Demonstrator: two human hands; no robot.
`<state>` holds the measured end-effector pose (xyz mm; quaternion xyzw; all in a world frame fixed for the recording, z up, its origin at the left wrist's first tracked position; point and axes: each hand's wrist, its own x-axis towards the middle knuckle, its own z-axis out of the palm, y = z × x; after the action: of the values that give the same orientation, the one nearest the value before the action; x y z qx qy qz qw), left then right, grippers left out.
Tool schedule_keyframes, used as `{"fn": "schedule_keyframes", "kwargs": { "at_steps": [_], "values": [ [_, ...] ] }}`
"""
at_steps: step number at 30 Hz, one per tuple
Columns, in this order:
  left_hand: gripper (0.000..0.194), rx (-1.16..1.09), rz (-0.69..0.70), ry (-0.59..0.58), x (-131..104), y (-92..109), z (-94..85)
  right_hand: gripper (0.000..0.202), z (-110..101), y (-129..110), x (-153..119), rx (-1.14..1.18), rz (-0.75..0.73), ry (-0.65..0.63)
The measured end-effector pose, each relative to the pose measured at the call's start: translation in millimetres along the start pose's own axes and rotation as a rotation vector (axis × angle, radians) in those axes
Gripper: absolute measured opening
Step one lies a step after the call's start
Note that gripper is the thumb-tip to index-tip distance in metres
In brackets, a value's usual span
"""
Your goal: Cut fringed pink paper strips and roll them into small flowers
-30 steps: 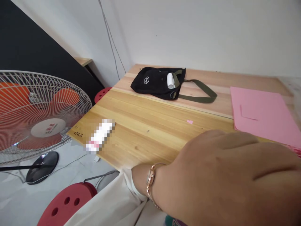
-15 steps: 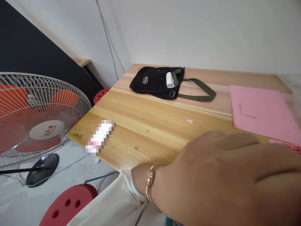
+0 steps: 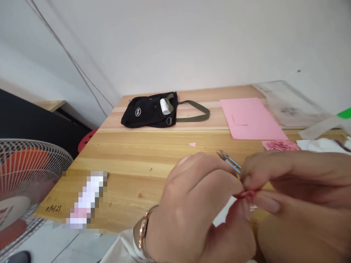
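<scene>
My left hand (image 3: 203, 208), with a bracelet at the wrist, pinches a small crumpled pink piece (image 3: 249, 196) between thumb and fingers. From the other side my right hand (image 3: 298, 197) grips the same piece between thumb and forefinger. Fingertips cover most of it, so I cannot tell whether it is cloth or paper. Just beyond the fingers lie blue-handled thread snips (image 3: 229, 162), blades pointing away to the left. A heap of small pink pieces (image 3: 282, 145) rests behind my right hand, by flat pink sheets (image 3: 252, 118).
On the wooden table (image 3: 123, 153), a black bag (image 3: 149, 111) with an olive strap lies near the wall. A blurred-out flat object (image 3: 87, 201) is at the left edge. White material (image 3: 320, 145) and a clear plastic sheet (image 3: 290, 102) are at right. A fan (image 3: 30, 182) stands left.
The view has swung to the right. Both hands now show, pinching the pink piece together; before, only my left hand was visible. The thread snips and white material have come into sight.
</scene>
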<state>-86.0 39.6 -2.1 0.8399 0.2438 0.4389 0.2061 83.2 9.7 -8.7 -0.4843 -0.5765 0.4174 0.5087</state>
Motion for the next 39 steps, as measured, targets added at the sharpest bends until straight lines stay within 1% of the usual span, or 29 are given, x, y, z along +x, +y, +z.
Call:
{"fn": "schedule_keyframes", "kwargs": {
  "at_steps": [1, 2, 3, 7, 9, 13, 16, 19, 23, 24, 27, 28, 32, 33, 34, 36, 38, 39],
  "values": [
    [0.011, -0.02, -0.011, 0.012, 0.2, 0.2, -1.0, 0.011, 6.5, -11.0, 7.6, 0.025, -0.067, -0.074],
    [0.013, -0.039, -0.019, 0.016, 0.6, 0.2, -2.0, 0.012, 9.6, -16.2, 10.5, -0.003, -0.029, -0.071],
    [0.014, -0.052, -0.024, 0.016, 1.4, 0.0, -3.0, 0.012, 10.2, -17.4, 10.2, -0.012, -0.037, -0.077],
    [0.015, -0.096, -0.017, -0.022, 4.5, 0.0, -3.1, 0.017, 4.5, -9.8, 3.1, -0.028, -0.094, -0.034],
    [0.015, -0.134, -0.037, 0.014, 3.8, 1.0, -0.3, 0.017, 2.7, -8.5, 2.5, -0.044, -0.116, -0.03],
    [0.012, -0.189, -0.082, 0.117, -1.9, 2.6, 6.4, 0.008, 2.6, -10.4, 2.4, -0.071, -0.12, -0.057],
    [0.013, -0.195, -0.074, 0.128, -5.2, 1.7, 8.4, 0.007, 3.3, -11.1, 0.5, -0.086, -0.13, -0.073],
    [0.013, -0.177, -0.081, 0.125, -6.5, 0.9, 8.8, 0.007, 4.4, -10.9, 0.1, -0.101, -0.155, -0.052],
    [0.011, -0.163, -0.108, 0.176, -6.2, 2.2, 8.4, 0.007, 6.7, -10.6, 1.6, -0.11, -0.159, -0.03],
    [0.011, -0.156, -0.108, 0.174, -6.0, 2.7, 8.0, 0.007, 7.0, -10.8, 1.4, -0.11, -0.16, -0.031],
    [0.014, -0.12, -0.103, 0.086, -5.8, 4.0, 8.0, 0.005, 7.2, -12.0, -1.1, -0.107, -0.152, -0.03],
    [0.014, -0.116, -0.108, 0.08, -6.0, 4.3, 8.7, 0.005, 7.0, -12.5, -2.2, -0.109, -0.139, -0.026],
    [0.009, -0.13, -0.14, 0.171, -7.6, 4.9, 12.7, 0.003, 6.1, -14.6, -3.0, -0.102, -0.101, -0.023],
    [0.008, -0.121, -0.134, 0.17, -7.5, 4.9, 12.6, 0.004, 5.9, -15.2, -2.3, -0.095, -0.093, -0.029],
    [0.008, -0.107, -0.122, 0.154, -7.1, 4.9, 11.6, 0.005, 5.8, -16.1, -1.3, -0.082, -0.078, -0.04],
    [0.009, -0.084, -0.097, 0.076, -5.3, 4.8, 7.7, 0.004, 5.5, -18.9, 1.0, -0.036, -0.044, -0.061],
    [0.013, -0.078, -0.081, 0.0, -3.0, 4.9, 3.9, 0.003, 5.2, -22.5, 3.1, 0.012, -0.004, -0.083],
    [0.015, -0.079, -0.079, -0.018, -2.0, 5.2, 2.9, 0.005, 5.0, -24.4, 3.9, 0.028, 0.021, -0.088]
  ]
}}
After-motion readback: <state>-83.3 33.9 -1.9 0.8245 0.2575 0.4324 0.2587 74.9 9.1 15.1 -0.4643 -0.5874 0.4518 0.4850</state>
